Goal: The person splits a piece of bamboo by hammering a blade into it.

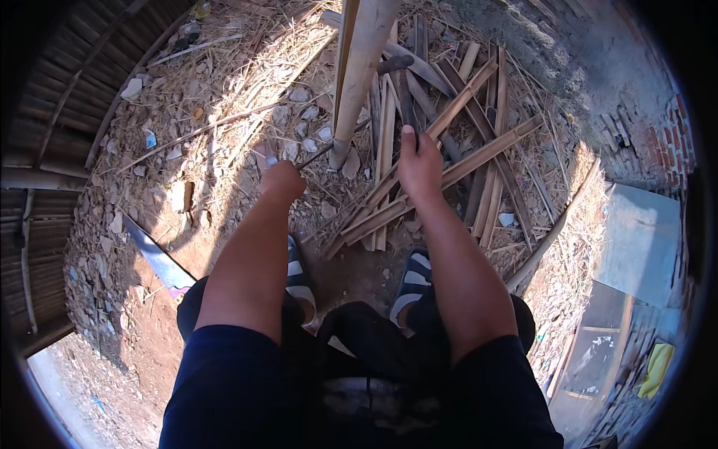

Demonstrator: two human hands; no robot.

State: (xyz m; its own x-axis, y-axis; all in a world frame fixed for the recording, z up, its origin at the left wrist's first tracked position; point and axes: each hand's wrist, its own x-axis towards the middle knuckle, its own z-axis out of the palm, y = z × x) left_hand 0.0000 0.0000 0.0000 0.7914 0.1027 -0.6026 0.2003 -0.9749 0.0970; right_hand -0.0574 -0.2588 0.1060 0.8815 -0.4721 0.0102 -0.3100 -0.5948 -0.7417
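Head view: the left hand (283,182) grips a thin dark blade (315,156), crossing low at the upright pole (363,75) (lodged or behind, I can't tell). The right hand (421,170) clasps a hammer (406,97), thumb along its handle, presumably for steadiness; the ground (344,262) seemingly bears the pole.

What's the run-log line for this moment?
left hand: holds thin dark tool; right hand: holds hammer; bamboo pole: standing between hands

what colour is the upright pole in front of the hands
The pole is pale beige, showing best in the head view.
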